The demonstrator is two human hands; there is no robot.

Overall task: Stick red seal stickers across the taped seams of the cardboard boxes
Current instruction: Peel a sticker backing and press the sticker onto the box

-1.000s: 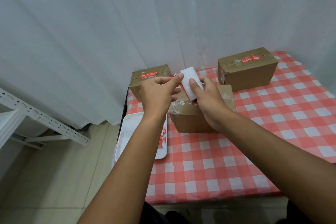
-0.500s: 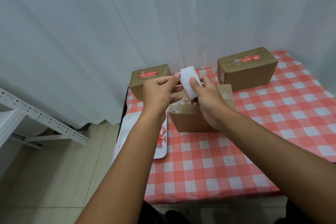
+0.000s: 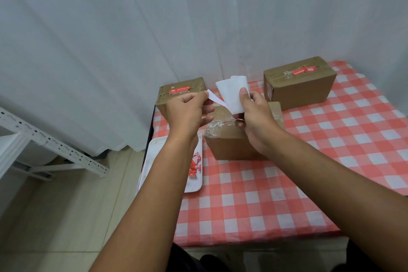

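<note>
White tray (image 3: 154,157) holds red sticker scraps (image 3: 195,166). Left hand (image 3: 187,110) pinches a peeled strip (image 3: 215,99); right hand (image 3: 257,115) grips the backing sheet (image 3: 231,93) above the middle box (image 3: 229,139). Sticker print unreadable.

Sticker (image 3: 180,90) print — white on red — unreadable.

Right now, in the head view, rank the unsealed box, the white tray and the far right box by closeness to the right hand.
1. Unsealed box: directly under the right hand.
2. White tray: left, at the table edge.
3. Far right box: back right.
</note>
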